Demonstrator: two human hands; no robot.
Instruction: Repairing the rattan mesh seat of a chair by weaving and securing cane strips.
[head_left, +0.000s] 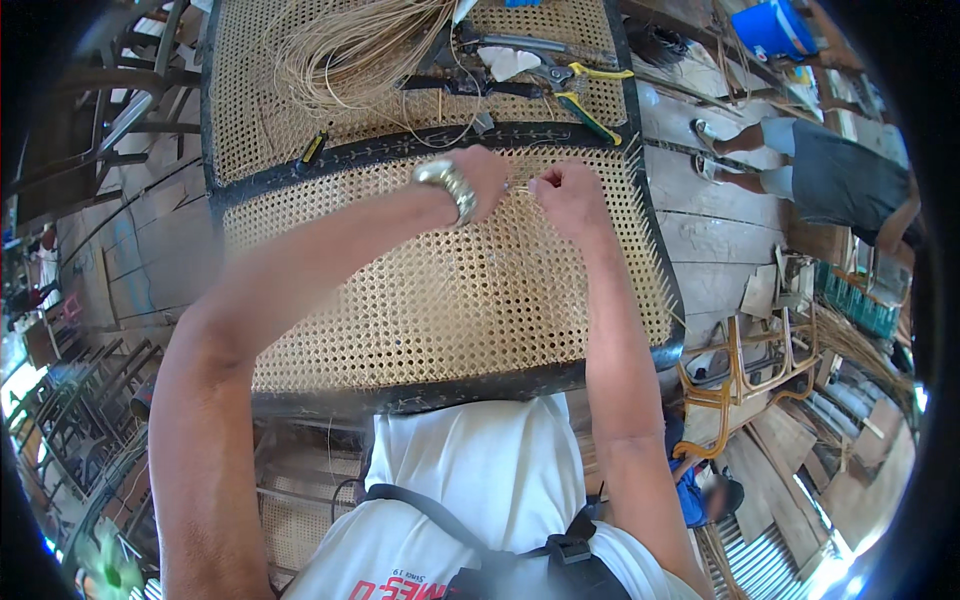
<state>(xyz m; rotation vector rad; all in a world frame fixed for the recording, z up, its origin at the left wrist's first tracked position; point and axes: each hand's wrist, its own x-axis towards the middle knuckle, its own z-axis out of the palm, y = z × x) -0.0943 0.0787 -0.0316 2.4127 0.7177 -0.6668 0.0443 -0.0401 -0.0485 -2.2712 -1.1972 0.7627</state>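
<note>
Both of my hands work close together over a woven cane panel [420,300], near the dark patterned rail [370,153] that crosses it. My left hand [482,180], below a shiny metal band [447,190] on the wrist, has its fingers bent down toward the weave; what they hold is hidden. Just to its right, my right hand [572,200] is closed in a pinch, with a thin pale cane strand seemingly at its fingertips. Loose cane ends [650,240] stick out along the panel's right edge.
Beyond the rail lie a coil of cane strands [365,50], yellow-and-green-handled cutters [590,105] and a small yellow-and-black tool [312,150]. A person [840,170] stands at the right, near a blue bucket [775,30]. Bare chair frames [735,385] stand lower right; dark ones [95,400] crowd the left.
</note>
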